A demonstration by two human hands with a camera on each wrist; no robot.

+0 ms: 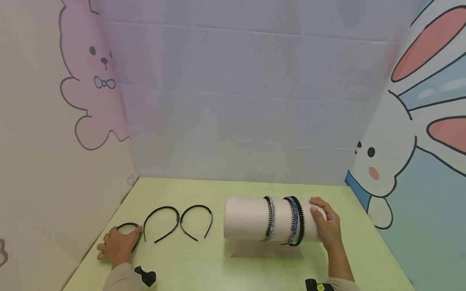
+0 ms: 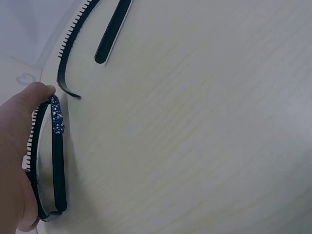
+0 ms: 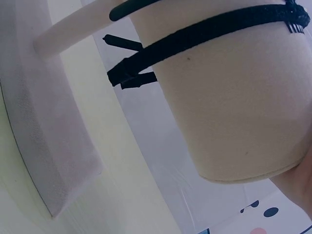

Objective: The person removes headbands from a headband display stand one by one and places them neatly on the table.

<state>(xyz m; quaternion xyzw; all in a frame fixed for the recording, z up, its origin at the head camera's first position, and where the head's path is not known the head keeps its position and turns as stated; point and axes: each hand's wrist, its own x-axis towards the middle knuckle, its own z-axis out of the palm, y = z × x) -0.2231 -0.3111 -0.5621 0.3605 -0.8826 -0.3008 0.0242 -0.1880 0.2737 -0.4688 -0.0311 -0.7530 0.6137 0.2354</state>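
At the table's left edge my left hand [image 1: 118,245] holds a black toothed headband [image 1: 127,224], which shows blue glitter in the left wrist view, thumb on its right side. The hand hides part of the band. My right hand [image 1: 329,226] grips the right end of a white headband display stand [image 1: 244,218], a padded roll on a low base, thumb at the front and fingers over the top. Round the roll sit a silver glitter headband [image 1: 270,220], a blue glitter headband [image 1: 294,220] and a black headband [image 1: 301,222], the last two side by side.
Two more black headbands, a larger one [image 1: 178,218] and a smaller one [image 1: 211,222], lie between the left hand and the stand. Cloth walls with cartoon animals border the pale green table [image 1: 189,266] at the back and sides.
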